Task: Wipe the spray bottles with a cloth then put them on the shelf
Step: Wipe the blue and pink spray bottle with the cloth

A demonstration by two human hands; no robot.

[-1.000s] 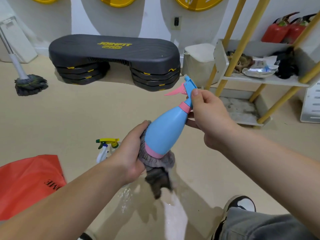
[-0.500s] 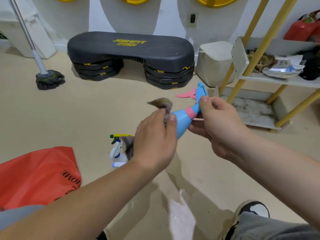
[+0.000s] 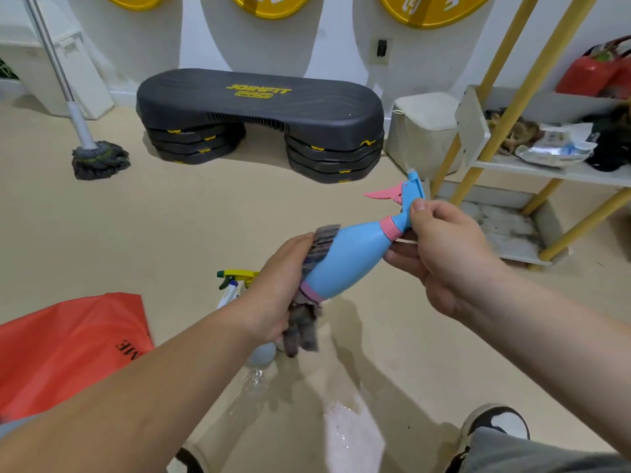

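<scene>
Much beige floor [image 3: 170, 233], wet near the feet, carries a black step platform [image 3: 259, 107], a yellow-legged shelf [image 3: 546, 172] and a mop [image 3: 100, 158]. Held above it, the blue spray bottle [image 3: 351, 257] is pinched at the neck by the right hand [image 3: 450, 257]. The left hand [image 3: 276, 288] curls its fingers [image 3: 293, 244], clasping a grey cloth [image 3: 304, 329] round the bottle's base.

The left hand [image 3: 273, 295] has slid the cloth [image 3: 312, 264] back down to the blue bottle [image 3: 351, 259] base — more body showing.

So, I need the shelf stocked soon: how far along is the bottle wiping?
Done: nothing; no spray bottle shows on the shelf. In hand: the right hand holds the blue bottle, the left hand wraps the cloth round its base. Left: shelving it, plus the yellow-trigger bottle on the floor.
</scene>
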